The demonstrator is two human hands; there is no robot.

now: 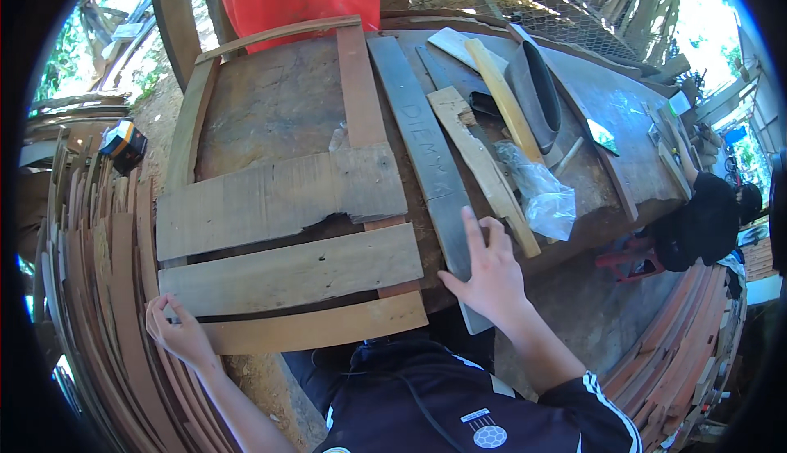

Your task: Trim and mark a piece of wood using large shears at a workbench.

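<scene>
My left hand (179, 336) is at the left end of the nearest wooden plank (320, 327), its fingers curled round that end and partly covering it. Beyond it lie a weathered plank (299, 268) and a wider board (279, 199) with a broken notch in its near edge. These cross wooden side strips (361, 88) to make a frame on the table. My right hand (492, 277) is spread over the lower part of a long grey board (426, 150) with letters scratched on it. Its fingertips rest on or just above that board; I cannot tell which.
The worn table (270, 100) also bears a jagged wood strip (484, 170), a clear plastic bag (541, 195) and a dark hollow piece (534, 96). Stacked planks (115, 289) stand at left, more (664, 346) at right. Another person (697, 223) is at the right.
</scene>
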